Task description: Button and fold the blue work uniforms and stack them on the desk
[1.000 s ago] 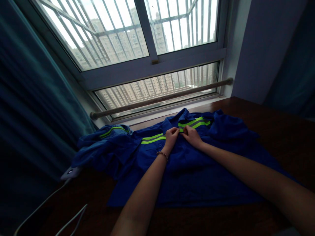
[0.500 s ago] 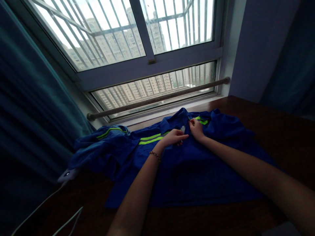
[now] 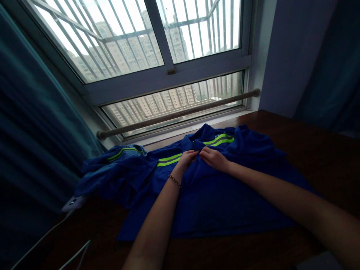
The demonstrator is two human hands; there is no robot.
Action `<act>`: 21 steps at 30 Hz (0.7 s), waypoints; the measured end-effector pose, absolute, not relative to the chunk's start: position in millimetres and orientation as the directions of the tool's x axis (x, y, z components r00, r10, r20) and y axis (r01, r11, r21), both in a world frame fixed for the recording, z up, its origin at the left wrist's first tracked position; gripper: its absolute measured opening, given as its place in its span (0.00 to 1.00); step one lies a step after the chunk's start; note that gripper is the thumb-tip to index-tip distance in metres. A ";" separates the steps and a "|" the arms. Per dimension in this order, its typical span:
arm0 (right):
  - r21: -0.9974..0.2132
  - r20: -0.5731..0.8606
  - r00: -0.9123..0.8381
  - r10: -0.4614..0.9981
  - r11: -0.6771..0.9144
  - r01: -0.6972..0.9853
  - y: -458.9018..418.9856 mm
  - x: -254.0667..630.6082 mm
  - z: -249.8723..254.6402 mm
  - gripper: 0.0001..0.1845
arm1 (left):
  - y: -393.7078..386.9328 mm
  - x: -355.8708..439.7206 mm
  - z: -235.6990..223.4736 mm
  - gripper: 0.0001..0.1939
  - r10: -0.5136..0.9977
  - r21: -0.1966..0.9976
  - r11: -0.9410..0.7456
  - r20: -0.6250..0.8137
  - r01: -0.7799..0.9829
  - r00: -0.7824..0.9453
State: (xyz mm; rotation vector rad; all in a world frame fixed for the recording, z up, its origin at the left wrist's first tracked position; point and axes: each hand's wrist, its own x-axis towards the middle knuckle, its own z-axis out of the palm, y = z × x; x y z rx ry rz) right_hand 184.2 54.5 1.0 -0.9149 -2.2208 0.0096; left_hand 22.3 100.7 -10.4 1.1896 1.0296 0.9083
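Two hands work together at the front of a blue work jacket (image 3: 233, 198).
The jacket lies spread on the dark wooden table (image 3: 312, 157), with its collar at the far side towards the window (image 3: 165, 71). The left hand (image 3: 188, 159) and right hand (image 3: 215, 159) nearly meet just below the collar, fingertips of both pinching the front fabric; the exact spot gripped is too small to tell. Yellow-green reflective stripes (image 3: 169, 160) show left and right of them.

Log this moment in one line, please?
left hand: on blue shirt | right hand: on shirt, beside left | shirt: spread on table
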 end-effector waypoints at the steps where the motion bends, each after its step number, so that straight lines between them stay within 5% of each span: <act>1: -0.252 0.572 -0.544 0.615 0.762 0.596 54.1 182.5 -4.2 0.08 | 101.5 21.4 -12.4 0.16 0.947 0.988 0.152 -0.139 -0.021 0.291; 7: -0.385 0.546 -0.451 0.706 0.690 0.613 59.7 183.9 -16.3 0.05 | 99.4 22.8 -11.0 0.18 0.942 0.988 0.153 -0.151 0.014 0.301; 21: -0.330 0.582 -0.415 0.699 0.670 0.665 58.3 184.9 -16.9 0.11 | 93.5 29.7 -9.0 0.24 0.981 0.976 -0.051 0.010 0.212 0.193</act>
